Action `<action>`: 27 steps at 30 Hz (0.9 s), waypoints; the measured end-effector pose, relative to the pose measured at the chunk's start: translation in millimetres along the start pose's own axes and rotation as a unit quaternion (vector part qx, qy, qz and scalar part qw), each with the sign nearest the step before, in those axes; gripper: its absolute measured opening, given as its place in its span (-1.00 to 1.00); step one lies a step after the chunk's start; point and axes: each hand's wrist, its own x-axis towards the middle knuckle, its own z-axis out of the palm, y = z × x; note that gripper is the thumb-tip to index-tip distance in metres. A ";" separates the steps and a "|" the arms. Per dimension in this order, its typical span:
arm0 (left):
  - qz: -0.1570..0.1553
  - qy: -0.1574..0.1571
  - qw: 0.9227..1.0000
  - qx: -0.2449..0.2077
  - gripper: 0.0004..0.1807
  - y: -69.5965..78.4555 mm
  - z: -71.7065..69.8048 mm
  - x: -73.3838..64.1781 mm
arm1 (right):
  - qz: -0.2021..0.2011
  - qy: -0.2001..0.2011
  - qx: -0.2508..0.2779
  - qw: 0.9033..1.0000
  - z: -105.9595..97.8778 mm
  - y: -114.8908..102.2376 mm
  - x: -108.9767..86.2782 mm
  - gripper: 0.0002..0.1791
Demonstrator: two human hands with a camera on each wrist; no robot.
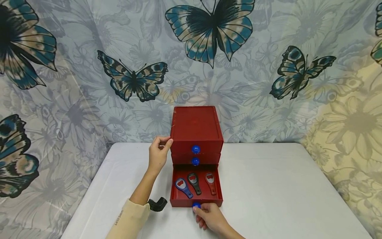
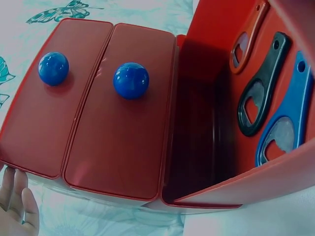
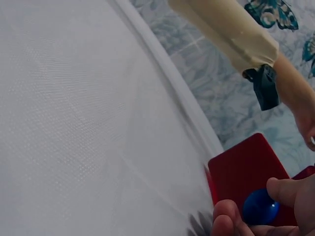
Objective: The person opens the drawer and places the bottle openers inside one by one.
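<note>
A red drawer cabinet (image 1: 197, 124) stands on the table with its bottom drawer (image 1: 209, 201) pulled out. At the drawer's front, my right hand (image 1: 212, 217) pinches its round blue knob (image 3: 261, 206) between thumb and fingers. My left hand (image 1: 157, 157) is at the cabinet's upper left side, fingertips right at its edge, fingers loosely extended. Three bottle openers lie in the drawer: a blue one (image 1: 184, 189) at left, a black one (image 1: 194, 183) in the middle and a red-orange one (image 1: 211, 184) at right. The middle drawer (image 2: 115, 128) and top drawer (image 2: 44, 113) above are closed.
The white tabletop (image 1: 280, 192) extends to both sides of the cabinet. Behind it hangs a butterfly-printed cloth (image 1: 238, 86), close to the cabinet's back. A black wrist device (image 1: 158, 204) sticks out from the left sleeve (image 1: 129, 219), beside the drawer's front left corner.
</note>
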 end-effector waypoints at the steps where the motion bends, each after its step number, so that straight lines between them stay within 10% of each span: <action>1: 0.001 0.000 1.000 0.000 -0.80 0.2 0.1 0.0 | -0.002 0.003 -0.001 1.000 0.0 -0.7 0.6 -0.63; 27: 0.002 -0.002 1.000 0.002 -0.79 1.3 0.5 -1.3 | -0.086 0.070 0.012 0.994 -9.5 -14.2 57.7 -0.54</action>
